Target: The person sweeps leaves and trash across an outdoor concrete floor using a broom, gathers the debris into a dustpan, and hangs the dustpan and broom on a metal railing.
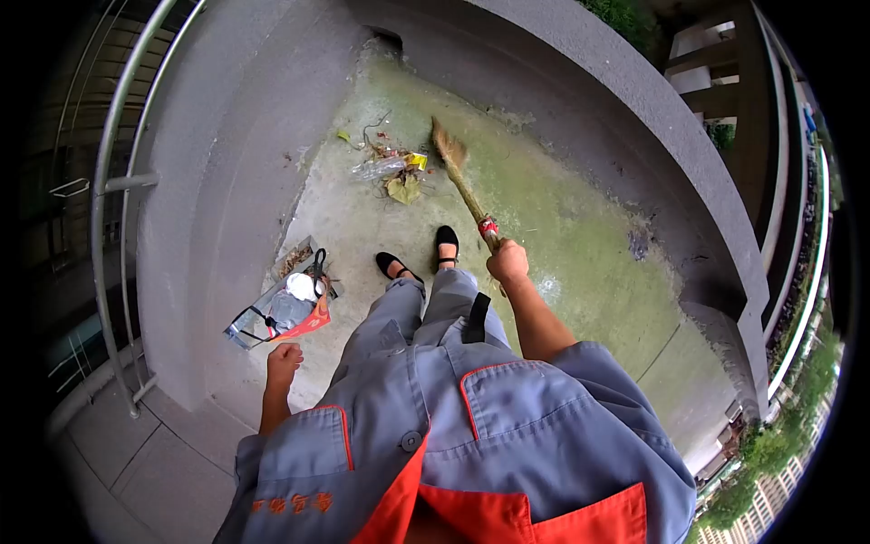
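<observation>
Grey short-sleeved jacket (535, 431), red collar (589, 521), grey trousers (451, 292), black strapped shoes (447, 236)

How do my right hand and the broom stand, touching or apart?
Touching: the head view shows your right hand closed around the broom at its handle.

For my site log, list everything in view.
Concrete floor: one, grey and green, underfoot
Curved wall: one, grey, bordering floor
Straw broom: one, tan, ahead right
Plastic bottle: one, clear, left of broom
Large leaf: one, yellowish, beside bottle
Scrap: one, yellow, beside bottle
Filled bag: one, red, left floor
Metal railing: one, silver, far left
Trees: several, green, right side
Building: one or more, pale, lower right
Shoes: two, black, on floor
Trousers: one pair, grey, above shoes
Jacket: one, grey and red, worn
Left fingers: one set, bare, near bag
Right fingers: one set, bare, around broom
</observation>
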`<action>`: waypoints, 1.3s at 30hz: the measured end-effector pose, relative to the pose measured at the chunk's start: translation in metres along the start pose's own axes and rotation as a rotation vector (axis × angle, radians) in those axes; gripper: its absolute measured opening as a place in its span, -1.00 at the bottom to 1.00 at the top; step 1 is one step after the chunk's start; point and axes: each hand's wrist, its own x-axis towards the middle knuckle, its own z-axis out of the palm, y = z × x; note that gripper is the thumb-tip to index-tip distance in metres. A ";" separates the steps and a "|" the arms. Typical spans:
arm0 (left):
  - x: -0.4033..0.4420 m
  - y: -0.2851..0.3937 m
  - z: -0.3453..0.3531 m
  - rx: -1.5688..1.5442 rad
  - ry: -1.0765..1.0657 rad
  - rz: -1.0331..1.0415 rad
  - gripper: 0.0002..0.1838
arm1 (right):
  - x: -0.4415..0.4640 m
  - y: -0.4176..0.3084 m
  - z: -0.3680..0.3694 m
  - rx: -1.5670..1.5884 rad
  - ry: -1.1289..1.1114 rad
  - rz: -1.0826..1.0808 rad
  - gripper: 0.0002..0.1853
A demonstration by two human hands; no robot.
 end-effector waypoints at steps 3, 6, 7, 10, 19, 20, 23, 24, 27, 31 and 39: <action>-0.007 -0.034 -0.007 -0.137 0.078 -0.052 -0.76 | -0.006 -0.038 -0.035 -0.076 -0.017 -0.185 -0.74; -0.025 -0.080 -0.016 -0.274 0.204 -0.154 -0.80 | -0.015 -0.071 -0.055 -0.200 0.060 -0.303 -0.75; -0.029 -0.092 -0.019 -0.306 0.224 -0.184 -0.80 | -0.013 -0.083 -0.058 -0.249 0.080 -0.333 -0.75; -0.030 -0.128 -0.025 -0.602 0.465 -0.287 -0.75 | 0.027 -0.144 -0.053 -0.455 0.109 -0.433 -0.76; 0.079 -0.128 -0.104 -0.769 0.811 -0.183 -0.50 | 0.041 -0.211 -0.032 -0.863 0.034 -0.600 -0.83; 0.104 -0.142 -0.111 -0.787 0.801 -0.247 -0.46 | 0.034 -0.191 -0.037 -0.841 0.102 -0.612 -0.87; 0.134 -0.122 -0.120 -0.791 0.852 -0.401 -0.43 | -0.007 -0.136 -0.057 -0.749 0.219 -0.622 -0.75; 0.143 -0.121 -0.121 -0.735 0.751 -0.387 -0.38 | -0.022 -0.121 -0.063 -0.701 0.226 -0.631 -0.74; 0.170 -0.130 -0.124 -0.632 0.607 -0.390 -0.33 | -0.054 -0.086 -0.075 -0.632 0.296 -0.609 -0.71; 0.186 -0.142 -0.115 -0.616 0.616 -0.252 -0.45 | -0.071 -0.081 -0.077 -0.488 0.337 -0.556 -0.77; 0.112 -0.107 -0.059 -1.418 0.795 -0.002 -0.76 | -0.070 -0.075 -0.096 -0.522 0.329 -0.606 -0.68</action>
